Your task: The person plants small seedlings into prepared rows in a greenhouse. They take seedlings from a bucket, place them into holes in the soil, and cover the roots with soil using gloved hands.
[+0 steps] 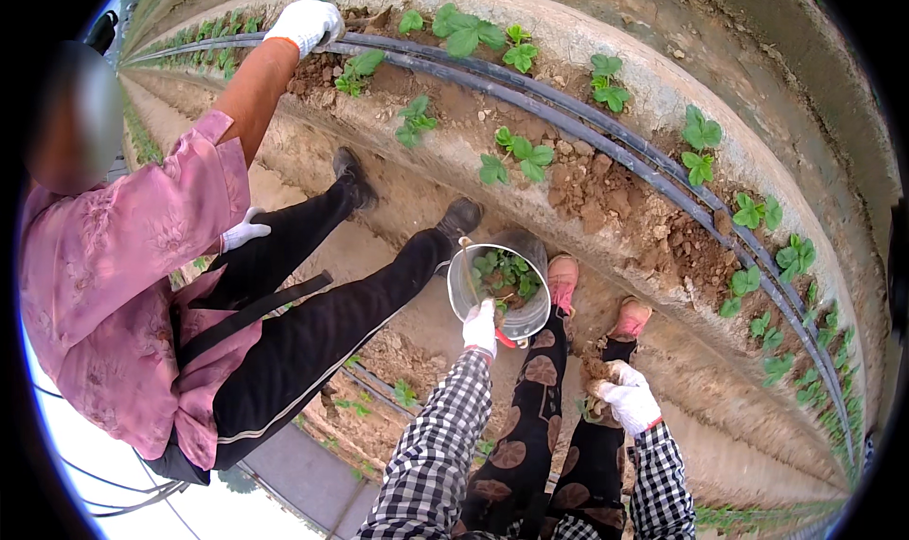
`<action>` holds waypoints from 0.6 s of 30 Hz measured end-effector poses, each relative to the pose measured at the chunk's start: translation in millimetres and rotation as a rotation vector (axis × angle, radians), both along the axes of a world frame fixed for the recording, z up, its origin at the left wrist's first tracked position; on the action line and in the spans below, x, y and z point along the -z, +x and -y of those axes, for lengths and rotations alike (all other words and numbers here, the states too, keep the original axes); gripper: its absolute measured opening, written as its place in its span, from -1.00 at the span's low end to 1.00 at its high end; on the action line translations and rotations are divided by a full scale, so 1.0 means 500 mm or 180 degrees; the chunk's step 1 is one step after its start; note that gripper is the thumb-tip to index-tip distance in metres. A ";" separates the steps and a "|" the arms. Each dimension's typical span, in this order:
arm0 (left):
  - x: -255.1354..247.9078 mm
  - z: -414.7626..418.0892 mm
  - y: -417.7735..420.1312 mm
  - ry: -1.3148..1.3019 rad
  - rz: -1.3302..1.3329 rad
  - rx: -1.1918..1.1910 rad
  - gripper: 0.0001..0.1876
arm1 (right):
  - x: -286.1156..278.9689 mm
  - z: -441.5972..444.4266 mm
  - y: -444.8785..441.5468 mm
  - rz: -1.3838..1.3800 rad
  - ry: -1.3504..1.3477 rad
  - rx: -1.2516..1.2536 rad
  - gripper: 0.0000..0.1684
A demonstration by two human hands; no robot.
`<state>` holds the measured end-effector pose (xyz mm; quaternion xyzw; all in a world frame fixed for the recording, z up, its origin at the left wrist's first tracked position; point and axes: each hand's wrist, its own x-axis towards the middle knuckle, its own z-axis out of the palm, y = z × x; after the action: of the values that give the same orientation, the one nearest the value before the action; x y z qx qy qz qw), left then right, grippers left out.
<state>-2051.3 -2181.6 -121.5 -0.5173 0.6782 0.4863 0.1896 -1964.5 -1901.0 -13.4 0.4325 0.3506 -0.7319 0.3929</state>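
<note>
My left hand (481, 328), in a white knit glove, is closed at the near rim of a pale bucket (534, 315), gripping its handle (469, 273). Inside the bucket lie green leafy seedlings (505, 273) with some soil at their base. In my gloved right hand (630, 401) is a strawberry-like seedling; its soil-covered root clump (594, 369) points up and away from me. A few of its leaves (588, 409) hang below my fingers. The right hand is in front of my patterned trouser leg, apart from the bucket.
A raised soil bed (454, 103) curves across the view, carrying planted seedlings (522, 158) and two black irrigation hoses (568, 117). Loose dug soil (603, 192) lies near its edge. At left, a co-worker (135, 241) bends over; one gloved hand (307, 25) reaches the bed by the hoses.
</note>
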 end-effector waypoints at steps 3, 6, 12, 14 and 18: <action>0.007 0.002 0.006 -0.0018 0.0180 0.0173 -0.66 | 0.027 0.013 0.006 -0.0111 -0.0020 0.0017 -0.77; 0.009 0.040 0.013 -0.0023 0.0214 0.0261 -0.61 | 0.024 0.032 -0.011 -0.0256 0.0003 0.0070 -0.76; -0.052 0.023 0.042 -0.0579 0.0403 0.1481 -0.48 | -0.002 0.011 -0.023 -0.0486 0.0101 -0.0083 -0.74; -0.094 -0.052 0.037 -0.0315 0.0839 0.1895 -0.45 | -0.013 -0.024 -0.010 -0.0472 0.0239 0.0003 -0.74; -0.145 -0.019 0.063 -0.0392 0.0709 0.2231 -0.51 | -0.079 -0.007 -0.063 -0.0463 -0.0030 0.0188 -0.79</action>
<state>-2019.9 -2171.8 -49.3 -0.3138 0.8174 0.2909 0.3857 -1995.9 -1897.3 26.0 0.3865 0.3619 -0.7743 0.3467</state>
